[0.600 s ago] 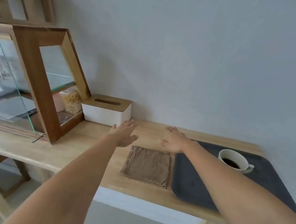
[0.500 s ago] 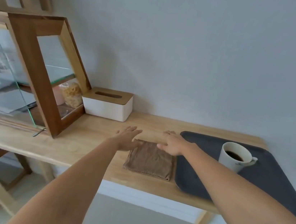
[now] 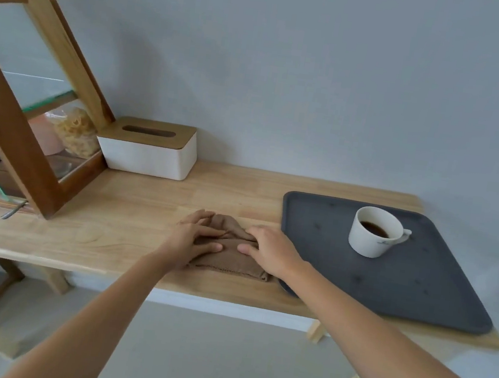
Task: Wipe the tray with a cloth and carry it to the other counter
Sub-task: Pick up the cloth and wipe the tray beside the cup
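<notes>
Both hands [image 3: 231, 243] pinch the brown cloth [image 3: 227, 262], covering its sides and the tray [image 3: 404, 282] corner.

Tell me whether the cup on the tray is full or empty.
Partly full: dark liquid shows inside the white cup, well below its rim.

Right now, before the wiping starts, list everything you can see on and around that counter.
counter: one, light wood, against the grey wall
tray: one, dark grey, right end of counter
cup: one, white, dark drink inside, upright on the tray
cloth: one, brown, bunched, just left of the tray
tissue box: one, white with wooden lid, by the wall
display case: one, brown wood and glass, left end, packaged food inside
left hand: on the cloth's left side
right hand: on the cloth's right side
</notes>
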Action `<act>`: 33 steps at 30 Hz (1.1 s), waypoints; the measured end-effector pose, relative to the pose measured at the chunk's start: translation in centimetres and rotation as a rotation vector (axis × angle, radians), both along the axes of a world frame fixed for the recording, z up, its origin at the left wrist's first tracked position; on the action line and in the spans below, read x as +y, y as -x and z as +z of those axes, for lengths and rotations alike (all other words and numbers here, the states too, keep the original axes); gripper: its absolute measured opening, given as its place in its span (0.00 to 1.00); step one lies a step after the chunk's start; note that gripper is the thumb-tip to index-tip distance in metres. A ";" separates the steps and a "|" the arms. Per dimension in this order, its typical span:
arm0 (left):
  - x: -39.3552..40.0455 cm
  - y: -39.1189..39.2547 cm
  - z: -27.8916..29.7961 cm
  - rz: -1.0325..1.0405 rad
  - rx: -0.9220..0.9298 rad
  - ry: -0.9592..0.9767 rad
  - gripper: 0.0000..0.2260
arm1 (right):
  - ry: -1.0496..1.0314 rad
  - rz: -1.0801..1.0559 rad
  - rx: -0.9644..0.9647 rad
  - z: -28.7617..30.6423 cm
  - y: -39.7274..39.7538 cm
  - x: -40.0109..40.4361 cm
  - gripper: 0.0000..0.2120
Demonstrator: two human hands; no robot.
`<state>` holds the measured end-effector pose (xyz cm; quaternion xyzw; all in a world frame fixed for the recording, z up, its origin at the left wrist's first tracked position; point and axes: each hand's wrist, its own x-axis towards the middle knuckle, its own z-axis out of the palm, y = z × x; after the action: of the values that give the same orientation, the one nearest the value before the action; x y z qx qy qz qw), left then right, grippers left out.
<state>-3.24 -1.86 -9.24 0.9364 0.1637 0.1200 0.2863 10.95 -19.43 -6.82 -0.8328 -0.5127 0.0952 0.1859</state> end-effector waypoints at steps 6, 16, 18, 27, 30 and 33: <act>-1.7 -1.1 1.4 -0.077 -0.217 -0.080 0.13 | -0.114 0.046 -0.063 2.8 0.4 -2.5 0.13; -12.6 -8.2 6.2 -0.194 -0.264 0.033 0.15 | 0.113 -0.182 -0.055 9.0 -6.1 -12.9 0.12; -14.2 -7.8 4.0 -0.137 -0.124 0.053 0.31 | 0.129 -0.153 -0.016 6.8 -6.2 -14.0 0.20; -17.6 -5.4 0.0 0.098 0.067 0.084 0.55 | 0.204 0.035 -0.051 0.0 -5.1 -11.9 0.23; -17.8 -5.4 0.1 0.096 0.078 0.090 0.54 | 0.190 0.040 -0.062 -0.5 -6.1 -10.6 0.23; -17.9 -5.3 0.1 0.103 0.083 0.098 0.52 | 0.137 0.026 -0.088 -1.1 -7.1 -8.9 0.22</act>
<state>2.03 -19.80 -9.11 0.9158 0.2290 0.0877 0.3182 18.00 -28.34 -7.92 -0.8400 -0.5237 0.0956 0.1046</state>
